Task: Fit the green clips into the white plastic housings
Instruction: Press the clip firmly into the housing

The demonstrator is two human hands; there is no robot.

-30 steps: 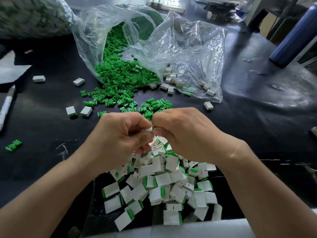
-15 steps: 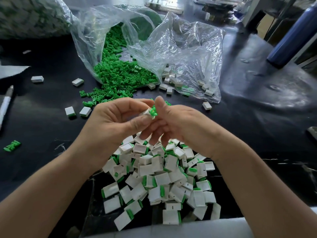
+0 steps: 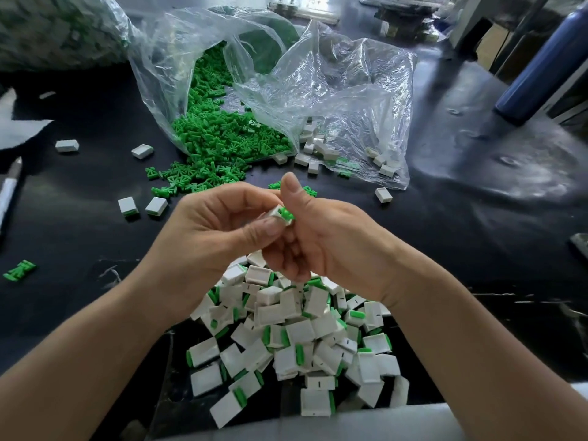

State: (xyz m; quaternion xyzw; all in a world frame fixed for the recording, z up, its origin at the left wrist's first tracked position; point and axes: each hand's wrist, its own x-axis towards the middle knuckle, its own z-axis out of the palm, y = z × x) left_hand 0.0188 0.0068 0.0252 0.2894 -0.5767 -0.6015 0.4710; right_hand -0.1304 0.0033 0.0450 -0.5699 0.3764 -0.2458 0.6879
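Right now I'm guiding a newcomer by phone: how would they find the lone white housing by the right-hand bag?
Find the crumpled clear plastic bag holding white pieces on the black table. Just outside its near right corner lies the small white plastic housing. It is the only housing outside the bag on that side.

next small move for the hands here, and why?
Likely push the green plastic clip fully home. It sits at the open mouth of the small white plastic housing but sticks out, while the left hand pinches the housing and the right hand holds the clip. Pieces in the finished pile show only a green edge.
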